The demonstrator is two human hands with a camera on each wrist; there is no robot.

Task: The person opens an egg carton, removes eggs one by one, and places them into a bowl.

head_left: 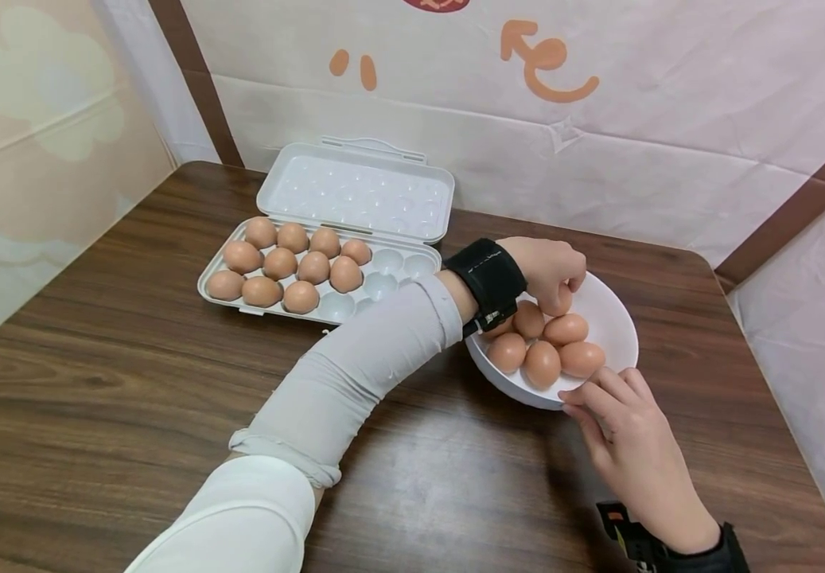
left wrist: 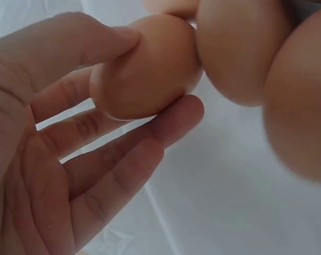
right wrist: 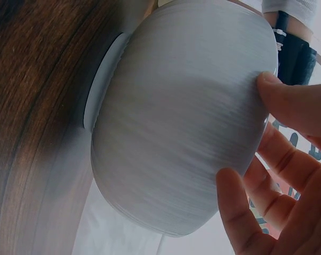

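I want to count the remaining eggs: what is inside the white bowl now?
The white bowl holds brown eggs; five lie free, and the left hand pinches a sixth. Any egg under that hand or wrist is hidden.

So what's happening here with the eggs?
A person's left hand reaches into a white bowl of brown eggs and pinches one egg between thumb and fingers. The right hand steadies the bowl's outer wall with its fingertips. On the wooden table behind, an open white egg carton already holds eleven eggs, with several cups still empty.
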